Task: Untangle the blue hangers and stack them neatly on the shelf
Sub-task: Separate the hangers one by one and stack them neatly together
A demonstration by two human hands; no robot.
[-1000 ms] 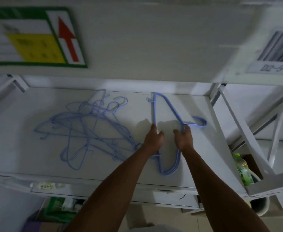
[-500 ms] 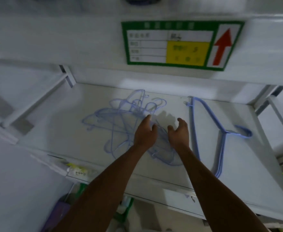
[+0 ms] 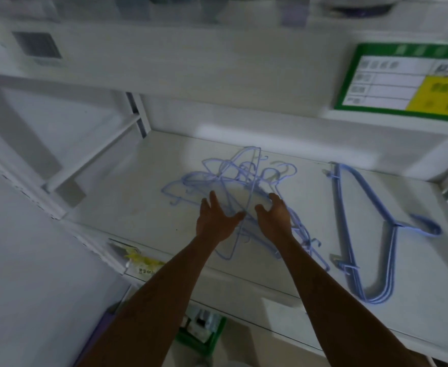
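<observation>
Both hands have reached further into the tangled pile of thin blue wire hangers (image 3: 233,186), one of which now stands raised on edge. The left hand (image 3: 216,221) and right hand (image 3: 274,217) are spread on it. One neat stack of blue hangers (image 3: 360,234) lies apart, rightward, on the white shelf (image 3: 138,207). A green-bordered label (image 3: 408,80) hangs above.

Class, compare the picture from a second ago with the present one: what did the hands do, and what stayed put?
Both hands let go of the stacked hangers and moved left to the tangled pile. The left hand and right hand now spread open there, lifting one hanger. The stack stayed on the shelf.
</observation>
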